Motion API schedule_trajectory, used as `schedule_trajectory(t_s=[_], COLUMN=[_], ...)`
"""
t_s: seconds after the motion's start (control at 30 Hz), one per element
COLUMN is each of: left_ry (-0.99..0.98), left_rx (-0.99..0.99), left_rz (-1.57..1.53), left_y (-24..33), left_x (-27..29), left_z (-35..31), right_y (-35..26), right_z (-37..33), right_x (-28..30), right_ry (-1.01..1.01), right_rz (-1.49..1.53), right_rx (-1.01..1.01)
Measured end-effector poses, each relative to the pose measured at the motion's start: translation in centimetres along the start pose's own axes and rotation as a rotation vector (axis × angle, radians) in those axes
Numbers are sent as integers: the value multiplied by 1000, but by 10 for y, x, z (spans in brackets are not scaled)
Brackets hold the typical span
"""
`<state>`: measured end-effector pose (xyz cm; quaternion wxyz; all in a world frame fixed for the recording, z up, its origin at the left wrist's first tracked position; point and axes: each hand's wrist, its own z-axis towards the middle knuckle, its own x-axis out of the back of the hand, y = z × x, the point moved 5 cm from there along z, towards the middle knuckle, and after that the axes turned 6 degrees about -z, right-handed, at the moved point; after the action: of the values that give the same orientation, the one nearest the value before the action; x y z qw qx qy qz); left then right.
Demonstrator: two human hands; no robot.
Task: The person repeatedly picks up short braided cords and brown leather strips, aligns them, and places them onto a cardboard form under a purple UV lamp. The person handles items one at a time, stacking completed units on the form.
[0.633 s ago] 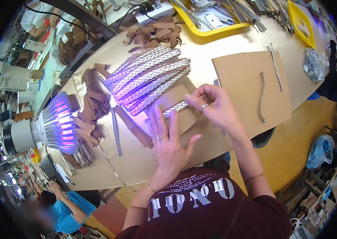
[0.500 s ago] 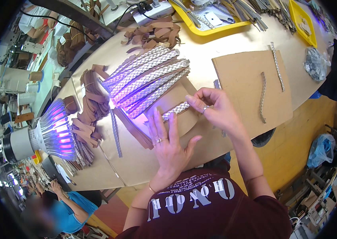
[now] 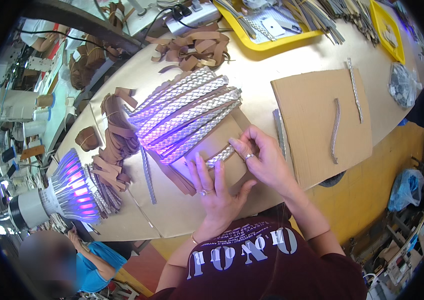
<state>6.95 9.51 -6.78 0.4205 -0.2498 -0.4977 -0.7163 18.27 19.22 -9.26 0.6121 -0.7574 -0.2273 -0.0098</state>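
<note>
A short silvery braided strap (image 3: 220, 156) lies across a tan sheet (image 3: 207, 139) on the table. My left hand (image 3: 218, 195) rests with fingers spread, its fingertips on the strap's left end. At the strap's right end, my right hand (image 3: 263, 156) pinches the tip between thumb and fingers, which cover part of it. Just beyond my hands, several longer braided straps (image 3: 187, 117) lie side by side over brown strips, lit purple at their left ends. Flat brown strips (image 3: 178, 178) stick out beside my left hand.
A lamp (image 3: 74, 187) glowing purple stands at the left. Right of my hands lies a cardboard sheet (image 3: 307, 120) bearing two thin braided pieces. Brown strips (image 3: 197, 47) and a yellow tray (image 3: 257, 46) are at the back. Another person (image 3: 99, 262) sits at lower left.
The view has shifted slightly, so the table's contents sit lower in the picture. My right hand has come a little nearer to me and to my left hand, still pinching the strap's end.
</note>
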Motion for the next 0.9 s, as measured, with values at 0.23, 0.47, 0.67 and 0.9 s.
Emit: schedule_trajectory(t_s=[0.23,0.47,0.67,0.9], left_ry=[10,172,236,128], left_rx=[55,-108,-104,73], left_rz=[-99,278,384,176], left_y=[-1,25,13,6], left_x=[-1,21,44,46], left_z=[-2,-17,24,34], right_y=[0,-40,-91,-74], right_z=[1,-7,32,39], right_x=[-3,24,38,32], right_ry=[46,-138,-266,-266], right_rz=[190,287,258,320], right_rx=[32,78,200,112])
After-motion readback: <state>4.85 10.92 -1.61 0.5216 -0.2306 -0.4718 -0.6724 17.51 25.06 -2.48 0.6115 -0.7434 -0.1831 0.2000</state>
